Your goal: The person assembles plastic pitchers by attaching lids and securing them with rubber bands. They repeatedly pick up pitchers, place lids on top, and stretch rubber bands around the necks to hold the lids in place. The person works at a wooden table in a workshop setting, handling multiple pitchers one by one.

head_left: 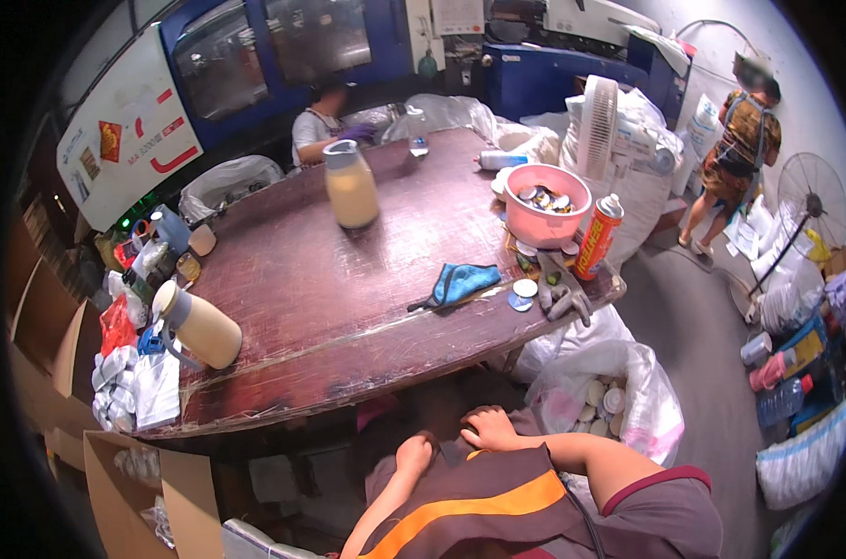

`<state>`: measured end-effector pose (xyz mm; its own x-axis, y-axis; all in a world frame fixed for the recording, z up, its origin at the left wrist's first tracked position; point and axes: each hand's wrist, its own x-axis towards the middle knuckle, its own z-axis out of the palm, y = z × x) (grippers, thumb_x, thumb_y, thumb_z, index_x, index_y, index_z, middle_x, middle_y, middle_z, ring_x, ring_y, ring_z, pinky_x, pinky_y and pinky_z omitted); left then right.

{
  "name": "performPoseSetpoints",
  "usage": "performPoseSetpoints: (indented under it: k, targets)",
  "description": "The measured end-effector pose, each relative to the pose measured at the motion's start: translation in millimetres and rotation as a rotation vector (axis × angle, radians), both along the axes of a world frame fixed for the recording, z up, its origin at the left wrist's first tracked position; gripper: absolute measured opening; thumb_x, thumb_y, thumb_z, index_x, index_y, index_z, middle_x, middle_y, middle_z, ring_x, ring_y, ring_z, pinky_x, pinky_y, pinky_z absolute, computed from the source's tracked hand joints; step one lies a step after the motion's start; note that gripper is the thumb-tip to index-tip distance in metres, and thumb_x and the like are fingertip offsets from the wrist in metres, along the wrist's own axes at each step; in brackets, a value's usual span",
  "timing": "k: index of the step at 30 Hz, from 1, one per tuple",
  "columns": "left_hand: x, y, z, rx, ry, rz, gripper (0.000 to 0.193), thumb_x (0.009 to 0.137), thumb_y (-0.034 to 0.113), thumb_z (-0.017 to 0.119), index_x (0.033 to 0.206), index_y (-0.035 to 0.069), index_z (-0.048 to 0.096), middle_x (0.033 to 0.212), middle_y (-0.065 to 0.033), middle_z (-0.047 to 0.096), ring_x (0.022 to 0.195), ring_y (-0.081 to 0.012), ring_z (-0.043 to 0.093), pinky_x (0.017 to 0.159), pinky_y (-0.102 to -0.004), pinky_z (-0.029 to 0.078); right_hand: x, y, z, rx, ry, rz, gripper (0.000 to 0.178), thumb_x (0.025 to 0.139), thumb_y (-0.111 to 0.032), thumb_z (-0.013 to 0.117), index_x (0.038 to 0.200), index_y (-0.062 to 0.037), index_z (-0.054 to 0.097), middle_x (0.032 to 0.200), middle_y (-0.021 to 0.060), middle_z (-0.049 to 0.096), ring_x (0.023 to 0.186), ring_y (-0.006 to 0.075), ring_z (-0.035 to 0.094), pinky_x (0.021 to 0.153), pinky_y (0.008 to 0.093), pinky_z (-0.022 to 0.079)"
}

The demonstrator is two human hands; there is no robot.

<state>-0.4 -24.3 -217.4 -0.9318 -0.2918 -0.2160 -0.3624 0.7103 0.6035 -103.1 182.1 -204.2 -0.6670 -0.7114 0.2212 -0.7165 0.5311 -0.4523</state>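
Note:
Both hands rest low over my lap, below the near edge of the dark red table (283, 270). My left hand (414, 454) lies on the dark clothing at my lap, its fingers mostly in shadow. Close to it, on the right, my right hand (490, 429) has its fingers bent a little and apart, with nothing seen in them. The two hands do not touch. Nearest to them is my dark apron (497, 498) with an orange band. Right of my right hand stands a clear plastic sack (651, 401) holding several pale round discs (605, 402).
On the table stand two cream jugs (350, 191), a pink tub (546, 210) of small round pieces, an orange spray can (599, 238), a blue cloth mask (462, 283) and grey gloves (562, 289). Cardboard boxes (115, 484) stand left. Two other people are farther off.

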Motion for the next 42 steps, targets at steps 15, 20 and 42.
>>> performPoseSetpoints:
  k: [15,20,42]
  targets:
    - [-27.9,3.1,13.9,-0.280,-0.376,-0.549,0.023,0.075,0.021,0.059,0.090,0.010,0.073,0.097,-0.0125,0.070,0.090,-0.0282,0.068,0.076,-0.0418,0.054,-59.5,-49.3,58.8,0.427,-0.544,0.362,0.038,0.083,-0.042,0.059,0.105,-0.0120,0.070,0.102,0.0116,0.069,0.095,0.0310,0.064,0.084,0.0385,0.050]
    - [-44.2,57.0,94.0,-0.569,-0.054,-0.558,0.025,0.080,0.025,0.057,0.095,0.013,0.072,0.097,-0.0082,0.071,0.087,-0.0273,0.068,0.073,-0.0394,0.054,-7.1,-140.9,148.1,-0.027,-0.398,0.447,0.035,0.088,-0.034,0.054,0.108,-0.0078,0.067,0.108,0.0139,0.067,0.103,0.0300,0.062,0.089,0.0393,0.048]
    - [3.5,138.2,122.6,-0.077,0.158,-0.617,0.021,0.085,0.026,0.053,0.095,0.011,0.064,0.093,-0.0093,0.068,0.086,-0.0265,0.067,0.071,-0.0369,0.052,64.5,-100.6,48.9,0.279,-0.661,0.353,0.032,0.081,-0.031,0.062,0.100,-0.0075,0.072,0.098,0.0151,0.070,0.091,0.0301,0.066,0.083,0.0381,0.051]
